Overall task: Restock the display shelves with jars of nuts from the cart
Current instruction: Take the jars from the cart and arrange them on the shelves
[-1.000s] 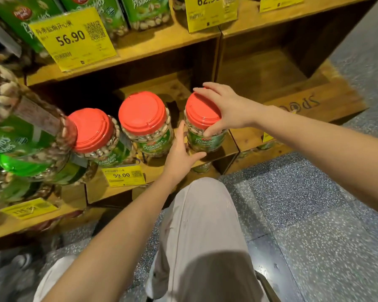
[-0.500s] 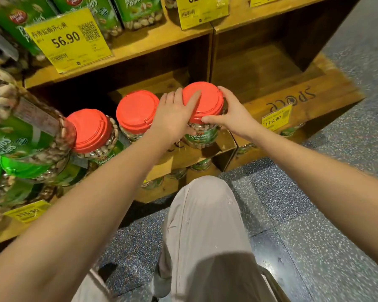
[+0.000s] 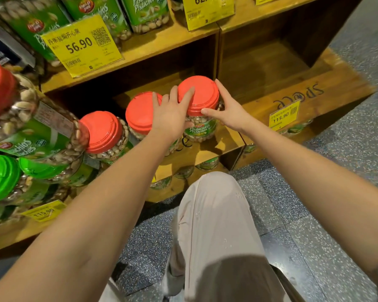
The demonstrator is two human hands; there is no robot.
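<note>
Your left hand (image 3: 171, 118) has risen from below onto the jar (image 3: 200, 130) | both hands clamp it, right hand (image 3: 228, 110) opposite | jar upright on the middle shelf (image 3: 207, 152), rightmost of three, straight ahead, axis vertical, equally near both hands.

Wooden shelf (image 3: 207, 152): three red-lidded pistachio jars (image 3: 140, 115) in row.

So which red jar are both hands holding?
The rightmost jar, beside the wooden divider: left hand and right hand hold it. The other jars sit further left.
</note>
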